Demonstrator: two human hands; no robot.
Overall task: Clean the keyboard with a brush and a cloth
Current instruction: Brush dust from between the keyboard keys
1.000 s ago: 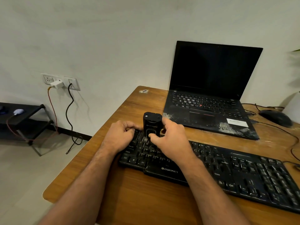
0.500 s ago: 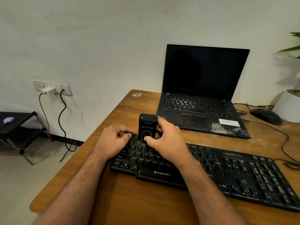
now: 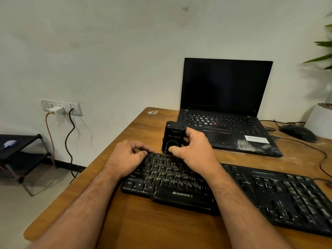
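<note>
We read "ZEBRONICS" on our keyboard [image 3: 233, 191] on the wooden bench [image 3: 143, 227]; right hand [image 3: 195, 150] grips a black box [image 3: 172, 139], left hand [image 3: 128, 156] curled, holding nothing.

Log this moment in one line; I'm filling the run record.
right hand: grips black brush block on keyboard | left hand: curled, rests on keyboard's left end

On the desk [image 3: 111, 221] my keyboard [image 3: 269, 198] lies near me, the laptop [image 3: 224, 108] beyond it, the mouse [image 3: 298, 133] far right beside the laptop.
</note>
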